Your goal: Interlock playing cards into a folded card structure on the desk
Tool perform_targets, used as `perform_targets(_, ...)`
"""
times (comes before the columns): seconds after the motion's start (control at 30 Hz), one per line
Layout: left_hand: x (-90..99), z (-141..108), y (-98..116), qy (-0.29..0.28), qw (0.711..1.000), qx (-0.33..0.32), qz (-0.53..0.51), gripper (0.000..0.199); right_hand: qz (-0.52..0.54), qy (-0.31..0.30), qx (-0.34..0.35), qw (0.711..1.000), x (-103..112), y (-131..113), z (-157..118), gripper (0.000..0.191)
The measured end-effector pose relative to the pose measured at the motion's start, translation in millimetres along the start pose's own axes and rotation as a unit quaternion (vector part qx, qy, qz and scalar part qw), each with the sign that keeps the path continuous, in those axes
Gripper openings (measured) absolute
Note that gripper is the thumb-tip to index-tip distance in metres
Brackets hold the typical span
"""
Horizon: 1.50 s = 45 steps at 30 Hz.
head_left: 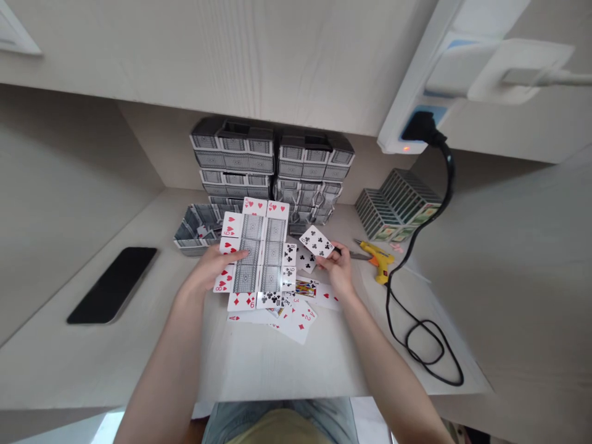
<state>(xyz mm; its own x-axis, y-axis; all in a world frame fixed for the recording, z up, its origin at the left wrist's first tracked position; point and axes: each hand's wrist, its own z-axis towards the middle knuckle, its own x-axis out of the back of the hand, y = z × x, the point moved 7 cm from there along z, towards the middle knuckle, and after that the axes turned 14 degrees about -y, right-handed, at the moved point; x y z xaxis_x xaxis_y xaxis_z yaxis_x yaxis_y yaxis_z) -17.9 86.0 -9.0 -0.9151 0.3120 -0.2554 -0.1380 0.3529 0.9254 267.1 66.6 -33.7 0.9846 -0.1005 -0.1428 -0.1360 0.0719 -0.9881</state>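
My left hand (210, 266) grips a panel of joined playing cards (248, 253) by its left side, thumb on top. Grey patterned backs fill the panel's middle, and face-up cards stick out around its edges. My right hand (337, 268) pinches a single clubs playing card (316, 241) at its lower right corner, just right of the panel. Beneath both lie loose face-up cards (300, 320), partly covered by the panel. A dark slim object (356, 254) lies by my right fingers; its kind is unclear.
Stacked boxes made of cards (234, 160) stand at the back, with an open card box (192, 237) before them. A phone (113, 285) lies left. At right are a yellow glue gun (380, 262), its black cord (419, 357), green card stacks (398, 203) and a power strip (411, 117) above.
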Motion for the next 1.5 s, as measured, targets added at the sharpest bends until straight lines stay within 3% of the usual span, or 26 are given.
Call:
perform_targets(0.4,-5.7,0,-3,-0.013,1.0,0.016,0.016,0.039,-0.009,0.006,0.012,1.0,2,2,1,0.052)
perform_targets(0.63,-5.4,-5,2,0.008,1.0,0.008,0.001,0.036,-0.012,0.076,0.043,0.996,14,0,-2,0.043)
perform_targets(0.77,2.2,-4,8,0.042,0.996,-0.039,-0.061,0.039,-0.003,0.02,0.009,1.0,4,4,-1,0.043)
perform_targets(0.9,16.6,-4,15,0.097,0.979,-0.127,-0.125,0.038,-0.022,-0.017,-0.014,1.0,-7,7,-4,0.042)
perform_targets(1.03,26.6,-4,18,0.127,0.962,-0.174,-0.167,0.031,-0.049,0.001,-0.007,0.999,-4,6,-6,0.04)
perform_targets(1.23,29.8,-1,20,0.103,0.941,-0.204,-0.251,0.023,-0.064,0.054,0.033,0.996,11,0,-4,0.033)
perform_targets(1.4,30.3,-3,21,0.116,0.932,-0.203,-0.277,0.024,-0.112,-0.029,0.015,0.993,-3,3,-5,0.023)
perform_targets(1.5,28.8,-3,20,0.117,0.935,-0.194,-0.273,0.022,-0.242,-0.087,0.053,0.965,-21,-2,-10,0.017)
